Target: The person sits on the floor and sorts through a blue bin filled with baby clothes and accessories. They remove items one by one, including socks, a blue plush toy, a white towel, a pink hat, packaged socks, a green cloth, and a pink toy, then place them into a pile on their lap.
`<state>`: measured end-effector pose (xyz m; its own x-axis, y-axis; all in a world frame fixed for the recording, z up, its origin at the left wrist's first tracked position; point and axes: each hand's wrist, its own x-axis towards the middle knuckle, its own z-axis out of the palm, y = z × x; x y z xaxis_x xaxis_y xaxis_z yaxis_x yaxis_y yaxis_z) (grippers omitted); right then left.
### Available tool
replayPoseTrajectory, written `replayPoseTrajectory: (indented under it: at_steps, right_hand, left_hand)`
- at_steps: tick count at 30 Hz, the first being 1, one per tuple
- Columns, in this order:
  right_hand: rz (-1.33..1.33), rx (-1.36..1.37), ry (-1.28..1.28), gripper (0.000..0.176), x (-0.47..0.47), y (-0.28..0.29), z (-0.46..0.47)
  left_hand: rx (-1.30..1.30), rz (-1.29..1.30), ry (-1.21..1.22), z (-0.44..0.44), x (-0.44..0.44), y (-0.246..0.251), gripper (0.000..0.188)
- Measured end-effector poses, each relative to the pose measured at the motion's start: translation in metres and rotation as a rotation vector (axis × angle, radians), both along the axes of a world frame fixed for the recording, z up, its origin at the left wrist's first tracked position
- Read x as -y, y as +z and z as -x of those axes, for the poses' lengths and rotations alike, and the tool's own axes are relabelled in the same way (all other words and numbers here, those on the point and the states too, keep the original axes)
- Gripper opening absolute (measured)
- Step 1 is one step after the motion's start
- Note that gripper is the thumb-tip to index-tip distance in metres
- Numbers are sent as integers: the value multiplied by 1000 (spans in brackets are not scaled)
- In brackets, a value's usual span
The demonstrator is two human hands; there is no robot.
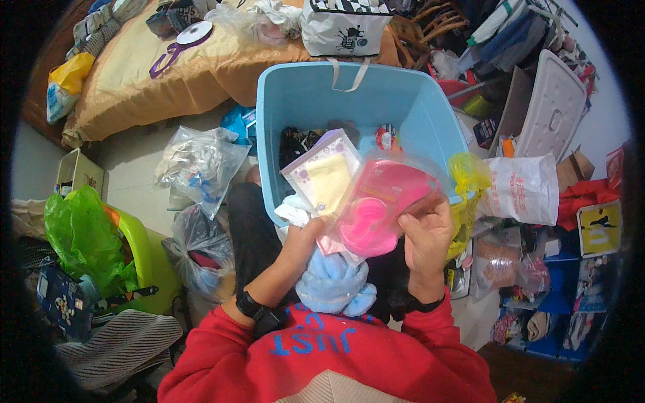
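Note:
Above the lap, my right hand (428, 242) grips the edge of a clear plastic package with bright pink items (370, 231) inside. My left hand (307, 234) holds a packaged pale yellow cloth (328, 181) with a flower-patterned card, close beside the pink package; its fingers are partly hidden. Under both packages a light blue plush item (332, 284) rests against my lap. A white and pale blue cloth (295, 210) lies by my left hand at the rim of a large light blue plastic tub (352, 75). Dark items and a red and white item (387, 137) lie in the tub.
Clear plastic bags (201, 156) and a green bag (83, 242) over a lime-green container (146, 252) stand left. A bed with a yellow cover (201, 75) carries a ribbon spool (194, 32) and a white bag (342, 35). Right are a yellow bag (468, 176), a white sack (521, 189) and a plastic lid (552, 111).

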<state>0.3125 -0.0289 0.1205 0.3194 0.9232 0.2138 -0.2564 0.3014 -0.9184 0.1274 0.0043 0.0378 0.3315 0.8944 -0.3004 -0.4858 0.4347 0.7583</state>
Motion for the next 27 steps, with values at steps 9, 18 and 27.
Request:
replayPoseTrajectory:
  at_steps: [9,18,27]
  right_hand:
    - [-175,253,0,33,1,12,3]
    - [-214,198,-59,26,-3,16,5]
    - [-350,538,-121,13,0,8,-18]
  left_hand:
    - [28,69,39,-1,-2,-9,58]
    - [19,67,11,0,-5,-11,60]
    - [-67,88,11,-1,-7,-9,53]
